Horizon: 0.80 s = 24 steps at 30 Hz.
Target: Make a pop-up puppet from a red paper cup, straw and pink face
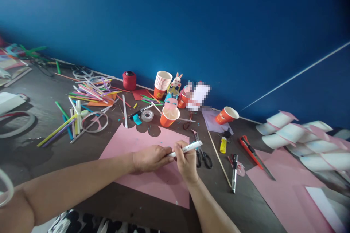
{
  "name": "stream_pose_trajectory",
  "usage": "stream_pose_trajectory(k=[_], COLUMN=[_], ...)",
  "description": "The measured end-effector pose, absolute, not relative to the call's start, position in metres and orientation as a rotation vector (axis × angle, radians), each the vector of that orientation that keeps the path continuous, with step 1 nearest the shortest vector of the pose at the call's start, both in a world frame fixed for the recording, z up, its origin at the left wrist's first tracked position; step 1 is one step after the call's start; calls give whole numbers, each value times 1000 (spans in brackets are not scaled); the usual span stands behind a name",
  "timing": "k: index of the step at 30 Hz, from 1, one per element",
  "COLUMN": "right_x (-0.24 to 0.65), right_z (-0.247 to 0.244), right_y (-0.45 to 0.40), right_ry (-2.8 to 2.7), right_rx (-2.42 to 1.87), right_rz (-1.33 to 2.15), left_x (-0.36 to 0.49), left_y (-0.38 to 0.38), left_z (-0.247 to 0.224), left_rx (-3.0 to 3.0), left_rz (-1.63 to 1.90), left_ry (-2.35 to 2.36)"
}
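Observation:
My right hand (186,162) is closed around a white marker pen (191,147), which slants with its far end up to the right. My left hand (153,157) meets it at the pen's lower end, fingers pressed together; what they pinch, if anything, is hidden. Both hands are over a pink sheet of paper (131,142) with rounded cut-outs along its far edge. Just right of my right hand lie scissors with black handles (204,160). Beyond the sheet stands an orange paper cup (168,118) with a pink paper animal face (171,103) on it.
Behind stand stacked paper cups (163,82) and a red thread spool (129,81). Coloured strips (93,91) pile up at left, near a tape roll (147,115). Rightward are a wooden stick (219,159), a red utility knife (254,154), another cup (227,115) and rolled white paper tubes (284,134).

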State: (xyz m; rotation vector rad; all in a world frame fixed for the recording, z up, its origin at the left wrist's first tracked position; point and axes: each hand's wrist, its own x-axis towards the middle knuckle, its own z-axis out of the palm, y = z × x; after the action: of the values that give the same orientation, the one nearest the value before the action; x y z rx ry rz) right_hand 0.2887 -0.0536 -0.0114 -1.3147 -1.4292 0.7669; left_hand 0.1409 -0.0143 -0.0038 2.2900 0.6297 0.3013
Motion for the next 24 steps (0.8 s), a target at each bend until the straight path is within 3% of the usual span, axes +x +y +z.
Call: stream_pose_trajectory(k=[13,20,24], right_x=[281,319,328], right_z=[-13,12,0], right_y=[-62,-45,-35], right_ry=[-1147,-1047,-983], right_rx=[-1197,-1183,-1188], right_rz=[707,527,519], left_x=[145,134,138], left_y=[-10,-9,-15], left_z=[13,10,6], left_rx=[2005,1998,2197], left_rz=[326,246,304], left_ry=[336,480,406])
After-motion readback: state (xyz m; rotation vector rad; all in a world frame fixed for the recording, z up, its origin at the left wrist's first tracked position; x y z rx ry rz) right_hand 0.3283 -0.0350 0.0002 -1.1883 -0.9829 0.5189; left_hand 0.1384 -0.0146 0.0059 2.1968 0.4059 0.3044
